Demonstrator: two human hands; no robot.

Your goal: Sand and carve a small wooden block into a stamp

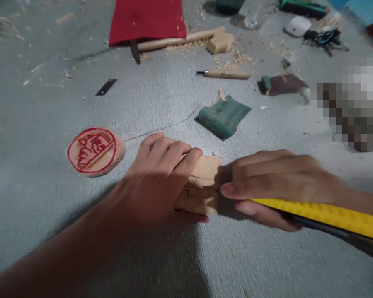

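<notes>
My left hand is wrapped over a pale wooden block and presses it on the grey tabletop. Dark pencil-like lines run across the block's surface. At the block's right end, my right hand is closed round a long yellow-and-black tool with a bumpy yellow side. The tool reaches out of view at the right, its working end is hidden by my fingers, and I cannot tell its kind. Left of my left hand lies an oval carved wooden piece with red lines and a red border.
Green sandpaper lies beyond the block. Behind it are a wood-handled carving tool, a loose dark blade, a hammer, a red cloth, a small wooden piece and scattered shavings. Keys lie at the back right.
</notes>
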